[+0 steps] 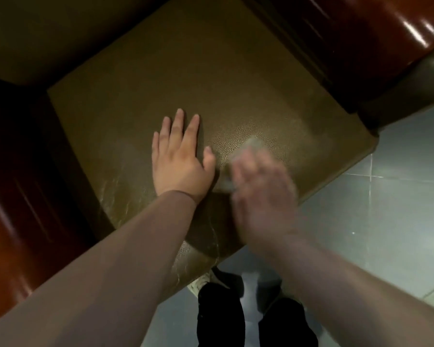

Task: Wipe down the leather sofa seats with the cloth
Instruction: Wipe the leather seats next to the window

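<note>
Seat point(186, 78): olive-brown leather cushion, pebbled grain, set cornerwise in the head view with one corner toward 6 o'clock. Faint glossy streaks show on the leather at 7 to 8 o'clock of centre; whether damp or just sheen cannot be told.

Left hand point(179, 156): lies flat on the seat just below centre, palm down, fingers straight and slightly spread toward 12 o'clock, holding nothing. It reads as a brace.

Right hand point(263, 194): at 4 o'clock of the left hand, just beside it, heavily blurred. How its fingers lie cannot be told.

Cloth point(248, 149): pale, smeared patch on the leather at the 12 o'clock edge of the right hand, with a second pale sliver showing at the hand's 9 o'clock side. It appears to sit under that hand, on the seat's front half near the 4 o'clock edge.

Armrests: glossy red-brown, one at 8 o'clock point(18, 209), one at 1 o'clock point(376, 28).

Floor point(386, 209): grey tile at 4 o'clock. Shoes point(218, 279) and dark trouser legs at 6 o'clock.

Step in hand, as judged: wiping the front portion of this seat.

Next move calls for: carrying the cloth across the leather toward 12 o'clock and 10 o'clock, which looks dull, and shifting the left hand off the patch it covers so that this too gets wiped.
</note>
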